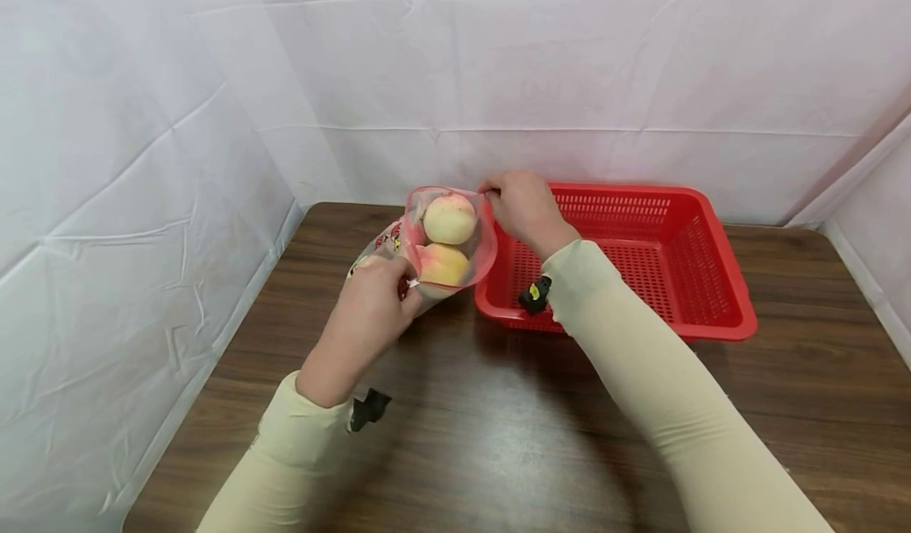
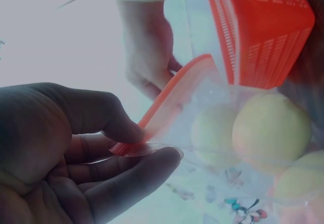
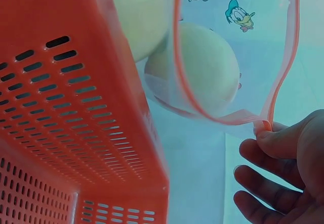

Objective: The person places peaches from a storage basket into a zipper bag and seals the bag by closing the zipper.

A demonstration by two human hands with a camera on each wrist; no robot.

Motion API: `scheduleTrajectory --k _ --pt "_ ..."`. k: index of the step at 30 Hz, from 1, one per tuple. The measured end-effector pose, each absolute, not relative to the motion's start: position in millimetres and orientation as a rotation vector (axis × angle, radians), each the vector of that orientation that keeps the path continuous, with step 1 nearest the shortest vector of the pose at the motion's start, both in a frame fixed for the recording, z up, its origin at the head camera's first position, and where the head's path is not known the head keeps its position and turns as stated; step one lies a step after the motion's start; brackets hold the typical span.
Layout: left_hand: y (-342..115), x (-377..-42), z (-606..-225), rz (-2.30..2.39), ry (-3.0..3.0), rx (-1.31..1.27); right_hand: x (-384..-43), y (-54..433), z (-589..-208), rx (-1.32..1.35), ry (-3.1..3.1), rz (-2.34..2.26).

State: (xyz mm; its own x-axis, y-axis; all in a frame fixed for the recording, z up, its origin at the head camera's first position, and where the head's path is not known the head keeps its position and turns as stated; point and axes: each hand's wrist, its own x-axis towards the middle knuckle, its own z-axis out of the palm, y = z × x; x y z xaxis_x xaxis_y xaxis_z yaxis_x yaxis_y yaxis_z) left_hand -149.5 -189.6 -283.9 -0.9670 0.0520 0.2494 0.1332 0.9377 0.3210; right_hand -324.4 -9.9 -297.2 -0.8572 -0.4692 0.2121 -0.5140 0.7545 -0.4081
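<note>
While the left hand [image 1: 366,310] and right hand [image 1: 525,209] pinch a clear, red-rimmed plastic bag [image 1: 487,253], round peaches [image 1: 450,219] sit inside, beside a slotted red basket [image 1: 723,260].

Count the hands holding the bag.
2: the left hand pinches the near rim of the bag; the right hand pinches the far rim, by the red basket. No other hands show.

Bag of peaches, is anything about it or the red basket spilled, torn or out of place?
Nothing stands out. The peaches I can see sit inside the clear bag, which the left hand and right hand hold open; no tear shows. The red basket stands upright beside it, with no visible crack.
</note>
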Motion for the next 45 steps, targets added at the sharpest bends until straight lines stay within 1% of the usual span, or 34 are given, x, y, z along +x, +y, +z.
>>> scheduleTrajectory --k 16,26,45 --pt "-218.4 -150.7 -265.2 -0.533 -2.771 -0.026 -327.1 -7.2 -286.7 0.801 -2.841 0.754" --pt "-237.5 -156.6 -257.8 -0.556 -2.690 0.027 -332.8 -3.2 -280.7 0.819 -2.788 0.719" --pt "-265.2 -167.3 -239.9 -0.611 -2.638 0.152 -334.1 8.7 -267.1 0.776 -2.784 0.746"
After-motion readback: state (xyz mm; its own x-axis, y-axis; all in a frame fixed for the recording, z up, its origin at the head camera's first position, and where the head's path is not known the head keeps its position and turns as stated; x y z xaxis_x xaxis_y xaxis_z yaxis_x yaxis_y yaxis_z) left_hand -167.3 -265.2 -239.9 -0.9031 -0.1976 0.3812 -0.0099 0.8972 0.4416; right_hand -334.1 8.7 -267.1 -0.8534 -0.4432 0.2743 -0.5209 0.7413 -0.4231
